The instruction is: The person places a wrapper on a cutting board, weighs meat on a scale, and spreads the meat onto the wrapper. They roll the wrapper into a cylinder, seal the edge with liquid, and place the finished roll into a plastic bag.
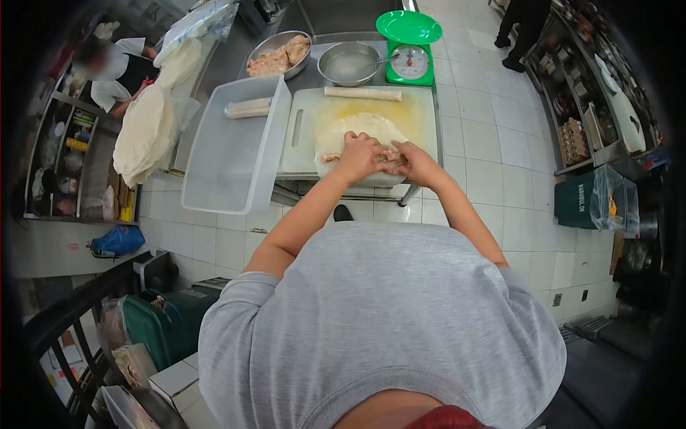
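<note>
A round, pale wrapper sheet (363,127) lies on the white cutting board (421,118), with a strip of pinkish meat filling (330,157) along its near side. My left hand (361,154) presses its curled fingers onto the middle of this strip. At the right end, my right hand (418,164) has its thumb and fingers bent around the filling. The undersides of the fingers are hidden. Beyond the sheet, a finished-looking pale roll (363,94) rests across the far part of the board. More pale rolls (249,108) lie inside a translucent plastic bin (229,161) on the left.
Behind the board stand a bowl of meat filling (270,63), a metal bowl of liquid (348,66) with a utensil, and a green scale (410,61). Stacked wrapper sheets (153,129) lie far left, near another person (118,79). A person's legs (522,32) show at upper right.
</note>
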The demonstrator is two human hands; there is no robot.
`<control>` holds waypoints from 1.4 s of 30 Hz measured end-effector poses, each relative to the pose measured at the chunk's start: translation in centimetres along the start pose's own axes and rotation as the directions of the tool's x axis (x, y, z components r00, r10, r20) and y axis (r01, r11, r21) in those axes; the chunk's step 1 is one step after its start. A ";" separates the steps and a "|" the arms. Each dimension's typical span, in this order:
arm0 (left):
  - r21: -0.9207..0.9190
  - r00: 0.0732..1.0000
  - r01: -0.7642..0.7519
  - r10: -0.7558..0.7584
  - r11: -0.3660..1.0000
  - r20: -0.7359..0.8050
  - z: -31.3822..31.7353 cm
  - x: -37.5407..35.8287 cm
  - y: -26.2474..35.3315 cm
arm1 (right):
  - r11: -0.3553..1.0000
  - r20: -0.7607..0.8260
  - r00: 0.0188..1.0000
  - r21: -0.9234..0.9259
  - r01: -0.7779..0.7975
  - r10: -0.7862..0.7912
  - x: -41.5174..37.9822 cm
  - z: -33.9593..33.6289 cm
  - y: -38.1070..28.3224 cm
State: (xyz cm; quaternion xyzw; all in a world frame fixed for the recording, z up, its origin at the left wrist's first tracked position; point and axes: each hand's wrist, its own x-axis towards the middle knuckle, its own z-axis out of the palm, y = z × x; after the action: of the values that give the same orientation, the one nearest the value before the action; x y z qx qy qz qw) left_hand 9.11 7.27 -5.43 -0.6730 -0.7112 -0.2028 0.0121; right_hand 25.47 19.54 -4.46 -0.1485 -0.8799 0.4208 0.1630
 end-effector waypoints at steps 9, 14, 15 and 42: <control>0.017 0.999 0.021 -0.022 1.000 0.037 0.6 0.4 0.3 | 0.991 -0.115 0.988 -0.097 0.096 -0.106 -0.2 0.2 2.0; -0.012 1.000 0.001 -0.001 1.000 0.006 0.2 0.9 1.2 | 0.989 -0.056 0.997 -0.140 0.042 -0.050 -0.6 0.8 3.0; 0.005 0.999 -0.011 0.011 1.000 0.036 0.8 1.1 0.9 | 0.984 -0.047 0.997 -0.168 0.055 -0.063 -0.4 1.1 3.1; 0.031 0.993 0.118 -0.119 0.993 0.021 -3.0 -1.9 -1.8 | 0.992 -0.150 0.987 -0.106 -0.067 0.051 0.1 -0.6 0.1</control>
State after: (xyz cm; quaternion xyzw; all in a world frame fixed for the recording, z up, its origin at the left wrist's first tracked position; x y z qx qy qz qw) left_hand 6.78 4.49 -3.75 -0.6317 -0.7528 -0.1850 0.0021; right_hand 25.62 20.01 -4.17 -0.2139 -0.8828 0.3639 0.2062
